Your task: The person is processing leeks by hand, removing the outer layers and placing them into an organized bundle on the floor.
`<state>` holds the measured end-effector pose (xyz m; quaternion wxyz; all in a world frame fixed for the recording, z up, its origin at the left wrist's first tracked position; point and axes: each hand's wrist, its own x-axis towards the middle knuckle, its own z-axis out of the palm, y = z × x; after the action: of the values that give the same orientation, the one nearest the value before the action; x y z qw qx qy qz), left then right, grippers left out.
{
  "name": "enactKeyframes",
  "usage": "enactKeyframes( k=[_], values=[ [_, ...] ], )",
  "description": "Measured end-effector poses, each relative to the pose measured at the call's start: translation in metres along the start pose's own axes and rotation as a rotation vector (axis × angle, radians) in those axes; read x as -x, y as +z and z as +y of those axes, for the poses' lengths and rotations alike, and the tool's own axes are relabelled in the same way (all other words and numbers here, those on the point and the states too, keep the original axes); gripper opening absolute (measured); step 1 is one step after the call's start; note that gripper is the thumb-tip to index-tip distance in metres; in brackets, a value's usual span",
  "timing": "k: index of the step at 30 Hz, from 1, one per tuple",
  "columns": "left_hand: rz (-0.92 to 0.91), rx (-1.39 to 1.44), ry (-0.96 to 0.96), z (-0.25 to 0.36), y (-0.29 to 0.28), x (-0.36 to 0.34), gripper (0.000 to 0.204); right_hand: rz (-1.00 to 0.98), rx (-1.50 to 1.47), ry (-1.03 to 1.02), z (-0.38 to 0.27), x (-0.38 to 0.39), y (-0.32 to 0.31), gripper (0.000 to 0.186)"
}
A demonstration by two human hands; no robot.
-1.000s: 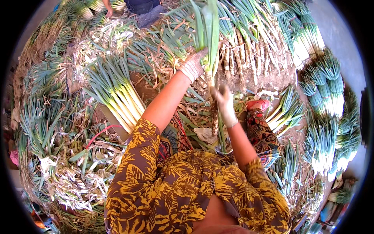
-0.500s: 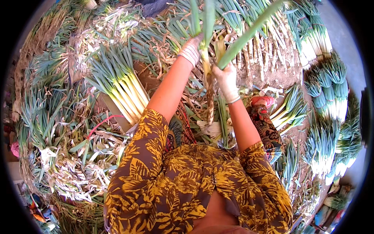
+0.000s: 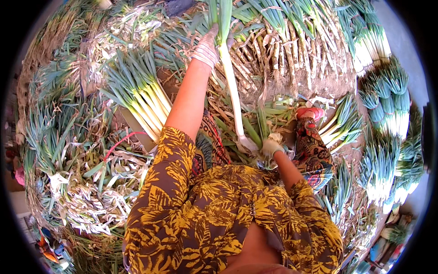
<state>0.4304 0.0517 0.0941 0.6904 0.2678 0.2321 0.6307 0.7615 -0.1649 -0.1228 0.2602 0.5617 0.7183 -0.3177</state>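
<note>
Forward, straight-armed, left hand (image 3: 206, 47) grips leek (image 3: 232, 89); right hand (image 3: 272, 147) lower, closer in.

Lose leaf tips of the held leek (image 3: 232, 82) past the top edge. Cannot see every finger of the left hand (image 3: 206, 49) — partly behind the leek. Cannot tell the grip of the right hand (image 3: 271, 147) — blurred. See dark blue cloth (image 3: 179, 6) cut off at top; cannot name small coloured objects (image 3: 49, 255), lower left.
</note>
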Motion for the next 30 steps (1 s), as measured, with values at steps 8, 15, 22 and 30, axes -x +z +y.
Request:
enactKeyframes(
  k=[8, 15, 22, 30],
  values=[
    [-0.142, 0.202, -0.148, -0.035, 0.012, -0.013, 0.051, 0.322, -1.411, -0.637, -0.126, 0.052, -0.249, 0.034],
    [-0.137, 0.120, -0.151, -0.042, 0.018, -0.011, 0.046, 0.165, -1.341, -0.739, -0.111, 0.029, -0.264, 0.025],
    [-0.222, 0.073, -0.177, -0.047, 0.029, -0.002, 0.063, 0.076, -1.379, -0.760, -0.104, 0.020, -0.253, 0.029],
    [-0.300, 0.110, -0.116, -0.046, 0.037, 0.001, 0.062, -0.159, -2.038, -0.839, -0.110, 0.023, -0.226, 0.037]
  ],
)
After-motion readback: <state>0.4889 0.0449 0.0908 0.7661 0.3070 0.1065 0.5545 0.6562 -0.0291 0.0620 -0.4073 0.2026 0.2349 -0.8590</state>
